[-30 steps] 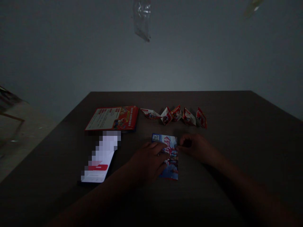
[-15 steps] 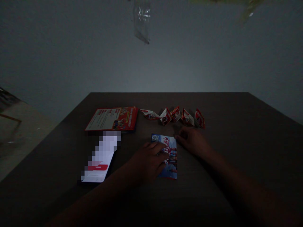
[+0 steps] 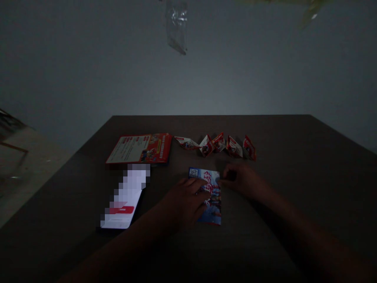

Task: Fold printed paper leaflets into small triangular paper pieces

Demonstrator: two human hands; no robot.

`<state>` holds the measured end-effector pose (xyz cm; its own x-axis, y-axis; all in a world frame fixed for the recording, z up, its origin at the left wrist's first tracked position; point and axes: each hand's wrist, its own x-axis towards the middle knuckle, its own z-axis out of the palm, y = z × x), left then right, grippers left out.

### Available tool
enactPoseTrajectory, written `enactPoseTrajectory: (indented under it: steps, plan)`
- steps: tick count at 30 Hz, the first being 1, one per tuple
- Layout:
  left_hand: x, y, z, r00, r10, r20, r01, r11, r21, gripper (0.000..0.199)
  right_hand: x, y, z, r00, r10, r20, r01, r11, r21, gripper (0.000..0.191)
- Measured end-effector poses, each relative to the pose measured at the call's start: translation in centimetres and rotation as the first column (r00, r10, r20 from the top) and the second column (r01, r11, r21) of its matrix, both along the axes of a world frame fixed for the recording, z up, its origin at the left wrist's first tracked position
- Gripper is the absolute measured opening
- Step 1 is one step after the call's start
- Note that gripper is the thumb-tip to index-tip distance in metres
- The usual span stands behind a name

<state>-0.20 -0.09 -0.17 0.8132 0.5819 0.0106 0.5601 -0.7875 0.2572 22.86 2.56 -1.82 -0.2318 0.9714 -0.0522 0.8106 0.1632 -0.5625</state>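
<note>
Room was dim. Far left of the left hand we had pale floor (image 3: 44, 155) with one brown bar (image 3: 14, 147) on it, cut off by the view edge. Under both hands: one dark wood-look table (image 3: 303, 165), its far edge running along one grey wall (image 3: 250, 74) well beyond the hands. High up past the left hand, one clear plastic piece (image 3: 177, 29); high up past the right hand, one blurred yellowish item (image 3: 310, 15), couldn't tell what.

Counts, left to right:
- One phone (image 3: 126, 202), left of the left hand, screen lit and partly pixelated, left forearm just beside its near end.
- One red-and-white flat pack (image 3: 140, 148), beyond the phone, ahead and left of the left hand.
- One left hand (image 3: 185, 202), palm down, fingers loosely spread on the leaflet, gripping nothing we could see.
- One blue leaflet (image 3: 214, 198), QR code at its far left corner, flat, partly under the left hand, just left of the right hand.
- Five folded red-and-white pieces (image 3: 234, 146), a row beyond both hands; couldn't tell if joined.
- One right hand (image 3: 243, 179), fingers curled, thumb and index nearly meeting at the leaflet's right edge; couldn't tell if they had hold of it.
</note>
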Motion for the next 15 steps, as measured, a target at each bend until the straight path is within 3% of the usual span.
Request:
enactPoseTrajectory:
  steps: [15]
  plan:
    - [0.0, 0.0, 0.0, 1.0, -0.003, 0.013, 0.003, 1.0, 0.02, 0.028, 0.0, -1.2, 0.7, 0.992, 0.122, 0.045, -0.12, 0.992, -0.031, 0.03]
